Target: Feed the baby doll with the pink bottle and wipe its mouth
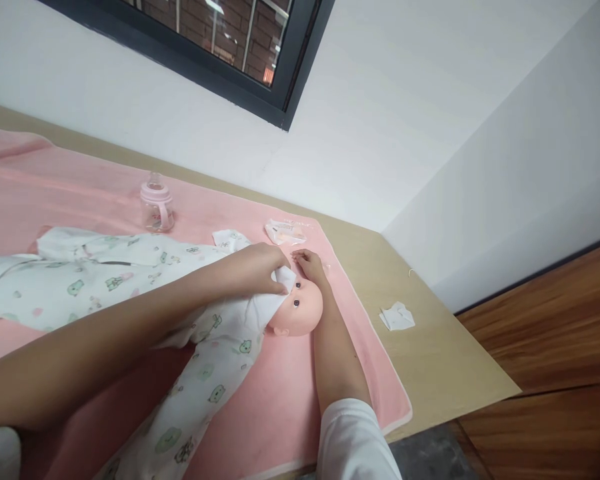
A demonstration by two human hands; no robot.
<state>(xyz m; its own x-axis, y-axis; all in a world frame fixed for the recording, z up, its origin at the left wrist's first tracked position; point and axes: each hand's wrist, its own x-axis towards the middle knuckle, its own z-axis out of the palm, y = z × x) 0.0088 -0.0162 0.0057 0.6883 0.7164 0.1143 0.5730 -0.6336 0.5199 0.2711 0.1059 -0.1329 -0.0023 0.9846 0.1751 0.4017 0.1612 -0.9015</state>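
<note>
A baby doll [303,313] lies on its back on a pink mat [275,400], dressed in white clothes [115,270] printed with green animals. My left hand [265,270] reaches across its chest and pinches a small white cloth [284,277] at the lower part of its face, hiding the mouth. Past the top of the head, my right hand [310,265] rests near the mat with its fingers loosely extended and nothing seen in them. My right forearm runs alongside the doll's head.
A pink-capped baby bottle [157,205] stands on the mat behind the doll. Near my right hand lies a clear plastic packet [285,232]. A folded white tissue [397,317] lies on the wooden tabletop [430,360]. A wall with a dark-framed window [280,100] is behind.
</note>
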